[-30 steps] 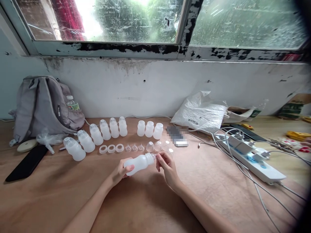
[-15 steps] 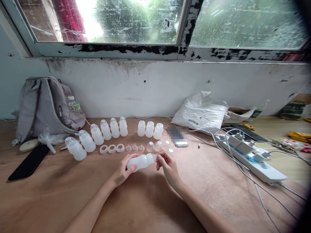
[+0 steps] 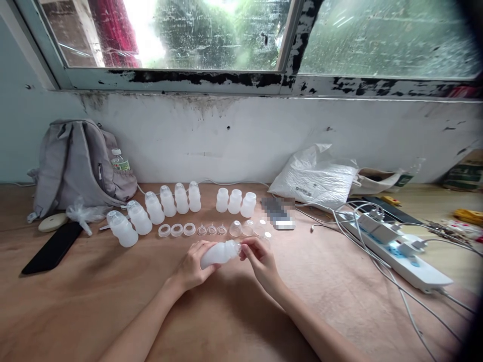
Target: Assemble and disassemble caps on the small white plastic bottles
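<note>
In the head view, the far edge of the wooden table (image 3: 226,322) runs along the foot of the wall, and its near edge lies outside the frame. Between the forearms and to either side of them, the wood leaves room to move. Nearest on the far side are a row of white rings (image 3: 176,234), teats (image 3: 212,231) and clear domes (image 3: 247,229), just beyond the hands. Behind these, toward the far edge, stand three open bottles (image 3: 235,202) and, to their left, six capped bottles (image 3: 168,202). A power strip (image 3: 426,275) with cables takes up the right side.

The held bottle (image 3: 218,255) is over the middle of the table, frosted white, waisted, tilted well over with its neck to the right. The left hand (image 3: 194,265) wraps its body; the right hand (image 3: 260,256) pinches narrowly at the clear tip (image 3: 237,247) by its mouth.
</note>
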Motion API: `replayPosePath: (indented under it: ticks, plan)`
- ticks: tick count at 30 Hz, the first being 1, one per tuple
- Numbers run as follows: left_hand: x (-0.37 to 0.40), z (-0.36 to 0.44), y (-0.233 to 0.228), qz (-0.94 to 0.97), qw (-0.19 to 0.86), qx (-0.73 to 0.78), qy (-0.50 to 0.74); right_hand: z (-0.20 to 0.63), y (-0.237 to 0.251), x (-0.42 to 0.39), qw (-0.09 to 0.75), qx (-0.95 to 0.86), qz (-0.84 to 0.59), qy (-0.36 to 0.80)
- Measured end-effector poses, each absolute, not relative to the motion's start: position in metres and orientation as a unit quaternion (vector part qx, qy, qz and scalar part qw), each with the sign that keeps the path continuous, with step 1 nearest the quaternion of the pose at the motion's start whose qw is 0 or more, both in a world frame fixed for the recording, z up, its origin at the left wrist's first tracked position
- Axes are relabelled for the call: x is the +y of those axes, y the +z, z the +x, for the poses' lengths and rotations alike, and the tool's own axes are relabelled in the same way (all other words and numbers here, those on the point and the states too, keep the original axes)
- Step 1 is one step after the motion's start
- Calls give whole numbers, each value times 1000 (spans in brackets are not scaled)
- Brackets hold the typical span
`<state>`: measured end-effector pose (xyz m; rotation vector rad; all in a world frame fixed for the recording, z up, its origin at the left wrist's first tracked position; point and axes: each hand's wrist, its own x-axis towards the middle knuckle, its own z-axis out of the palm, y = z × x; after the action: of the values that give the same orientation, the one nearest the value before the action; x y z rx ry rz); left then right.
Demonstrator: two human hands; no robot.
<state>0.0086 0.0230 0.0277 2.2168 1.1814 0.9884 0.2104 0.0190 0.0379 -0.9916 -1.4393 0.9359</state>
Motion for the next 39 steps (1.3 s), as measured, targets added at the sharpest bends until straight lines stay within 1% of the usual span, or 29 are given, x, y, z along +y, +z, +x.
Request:
replayPosePath:
  ticks: [4,9,11,14,17,20,23,25,27,31,34,37,39]
  plan:
    - [23,8,32,800,228,430,350,213,38,21,551,-617,-419,374]
    - [22,9,32,771,286,436,366,215,40,20,573,-616,-414,347]
    - [24,9,31,744,321,441,385,218,40,20,585,-609,-423,328]
    - [28,9,25,692,402,429,419,221,38,22,597,-602,-439,298]
    - [33,10,18,660,448,412,440,220,35,23,578,-610,-458,290]
    - [33,10,12,674,416,429,433,217,31,23,541,-639,-465,287]
    - [29,11,18,709,311,440,455,213,26,23,512,-671,-460,278]
    - [27,11,31,737,226,431,470,211,21,24,497,-688,-455,270]
    - [27,10,50,771,177,419,446,210,17,25,486,-703,-448,261]
    - [37,6,89,835,197,406,315,210,11,26,473,-725,-434,249]
    - [57,1,114,854,208,402,256,210,11,26,465,-734,-436,236]
    - [92,0,136,859,175,422,232,208,11,25,455,-745,-431,226]
    - [119,3,147,850,130,474,189,207,11,24,443,-757,-427,222]
